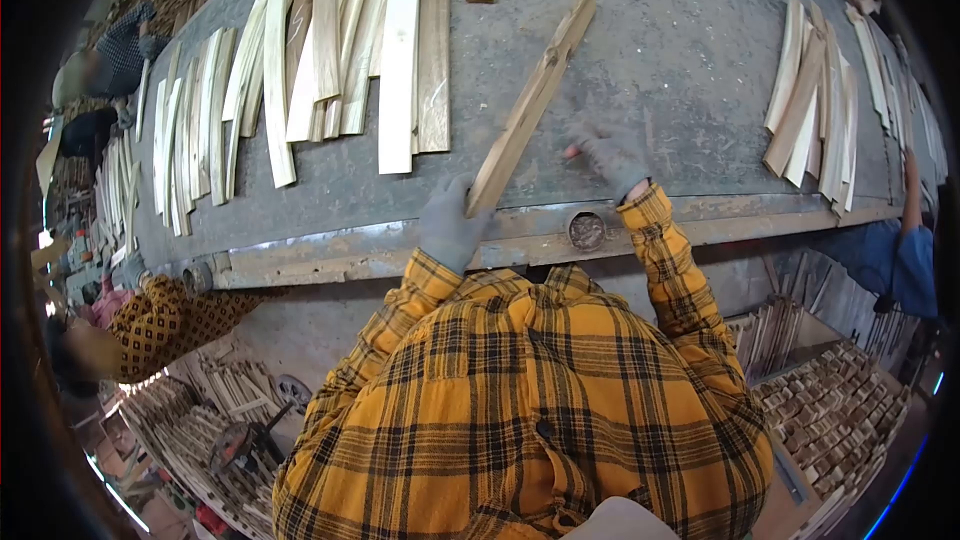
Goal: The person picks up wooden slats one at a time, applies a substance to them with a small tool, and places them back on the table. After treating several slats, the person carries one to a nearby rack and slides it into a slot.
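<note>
My left hand (pixel 452 223), in a grey glove, grips the near end of a long brown wooden strip (pixel 532 105) at the table's front edge. The strip slants up and to the right, with a dark knot near its far end. To the right of the strip, my right hand (pixel 608 155), also gloved, is over the grey tabletop (pixel 690 110) with its fingers apart and nothing in them. It is slightly blurred. Just below it, a small round cup of dark material (pixel 586 231) sits at the table's edge.
Pale and brown strips (pixel 400 60) lie at the left and far side, another bundle (pixel 815 105) at the right. Co-workers are at the left (pixel 170 330) and right (pixel 880 260). Stacked wood pieces (pixel 835 415) stand below the table at the right.
</note>
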Motion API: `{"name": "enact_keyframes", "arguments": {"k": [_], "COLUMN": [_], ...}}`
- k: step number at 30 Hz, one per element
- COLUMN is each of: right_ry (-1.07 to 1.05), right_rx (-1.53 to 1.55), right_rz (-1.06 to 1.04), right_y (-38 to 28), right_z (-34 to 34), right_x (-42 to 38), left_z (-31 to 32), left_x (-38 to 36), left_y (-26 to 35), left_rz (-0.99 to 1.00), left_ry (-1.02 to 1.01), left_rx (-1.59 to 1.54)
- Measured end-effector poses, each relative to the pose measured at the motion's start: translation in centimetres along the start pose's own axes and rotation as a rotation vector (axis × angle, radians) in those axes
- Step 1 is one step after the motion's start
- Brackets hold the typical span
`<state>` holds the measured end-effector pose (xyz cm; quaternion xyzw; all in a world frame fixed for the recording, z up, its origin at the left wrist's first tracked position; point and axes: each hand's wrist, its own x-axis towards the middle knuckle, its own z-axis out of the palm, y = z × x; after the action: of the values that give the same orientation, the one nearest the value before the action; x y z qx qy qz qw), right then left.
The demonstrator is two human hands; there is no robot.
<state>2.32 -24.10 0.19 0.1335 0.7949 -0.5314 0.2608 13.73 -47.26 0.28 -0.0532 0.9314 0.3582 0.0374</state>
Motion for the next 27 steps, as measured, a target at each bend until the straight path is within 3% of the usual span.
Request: {"name": "enact_keyframes", "arguments": {"k": [1, 4, 7, 13, 16, 19, 20, 22, 26, 27], "right_ry": [-0.114, -0.323, -0.334, -0.215, -0.063, 0.226, 0.23, 0.275, 0.452, 0.476], "right_rx": [0.07, 0.506, 0.606, 0.686, 0.399, 0.105, 0.02, -0.114, -0.408, -0.455], "right_rz": [0.114, 0.102, 0.097, 0.033, -0.011, -0.359, -0.302, -0.414, -0.766, -0.76], "right_y": [-0.2, -0.2, 0.1, 1.5, 1.6, 2.3, 2.8, 3.7, 3.8, 3.9], "right_z": [0.2, 1.8, 2.8, 3.9, 3.2, 2.3, 2.1, 2.4, 3.6, 3.4], "right_x": [-0.8, -2.4, -3.2, -4.2, -4.3, -5.1, -4.8, -4.4, -4.0, -3.8], "left_z": [0.3, 0.4, 0.6, 1.1, 1.8, 1.1, 0.7, 0.2, -0.5, -0.7], "left_x": [0.3, 1.1, 1.5, 1.7, 2.0, 2.0, 1.9, 1.9, 1.7, 2.1], "left_y": [1.2, 3.9, 5.5, 4.7, 3.1, 2.5, 2.5, 2.6, 1.4, 1.8], "left_rz": [0.017, 0.058, 0.041, -0.034, -0.089, -0.149, -0.145, -0.132, -0.226, -0.282], "left_ry": [0.026, 0.072, 0.019, -0.072, -0.164, -0.22, -0.232, -0.265, -0.435, -0.483], "left_rx": [-0.001, 0.0, 0.065, -0.202, -0.231, -0.251, -0.2, -0.099, -0.306, -0.386]}}
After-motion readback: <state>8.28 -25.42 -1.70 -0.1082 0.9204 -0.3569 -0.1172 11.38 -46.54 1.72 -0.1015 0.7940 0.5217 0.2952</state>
